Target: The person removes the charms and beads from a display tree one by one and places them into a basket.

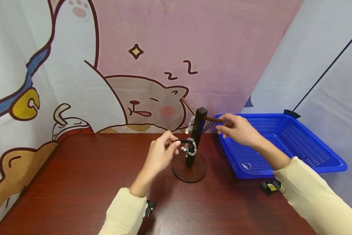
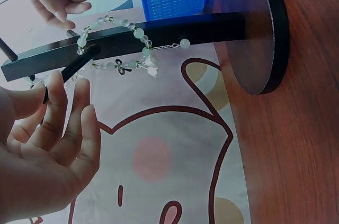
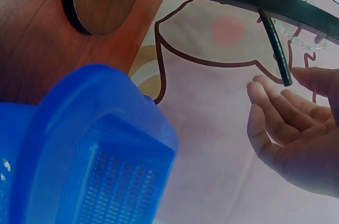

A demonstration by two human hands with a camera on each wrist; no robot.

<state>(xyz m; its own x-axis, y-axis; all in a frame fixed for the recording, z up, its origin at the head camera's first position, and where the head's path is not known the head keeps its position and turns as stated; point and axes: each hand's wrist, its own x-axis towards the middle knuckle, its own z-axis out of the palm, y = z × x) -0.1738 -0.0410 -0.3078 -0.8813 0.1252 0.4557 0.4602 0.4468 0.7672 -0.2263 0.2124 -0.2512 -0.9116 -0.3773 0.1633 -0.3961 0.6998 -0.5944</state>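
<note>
A dark wooden jewelry stand point(image 1: 198, 130) with several pegs stands on a round base point(image 1: 190, 173). On its lower front peg hangs a pale beaded bracelet point(image 1: 195, 147) with a white flower charm; my left hand point(image 1: 161, 151) pinches that peg's tip point(image 2: 72, 69) between thumb and index finger. Another beaded bracelet point(image 1: 190, 124) hangs higher up, behind the post. My right hand point(image 1: 237, 129) is at the end of a peg point(image 3: 275, 49) on the right side, its fingers loosely bent and the thumb at the tip. No bracelet shows on that peg.
A blue plastic basket point(image 1: 320, 147) stands at the right, below my right forearm, with a small clear bracelet point(image 1: 246, 166) in its near left corner. A cartoon-print cloth point(image 1: 223, 49) hangs behind the reddish-brown table point(image 1: 105, 182).
</note>
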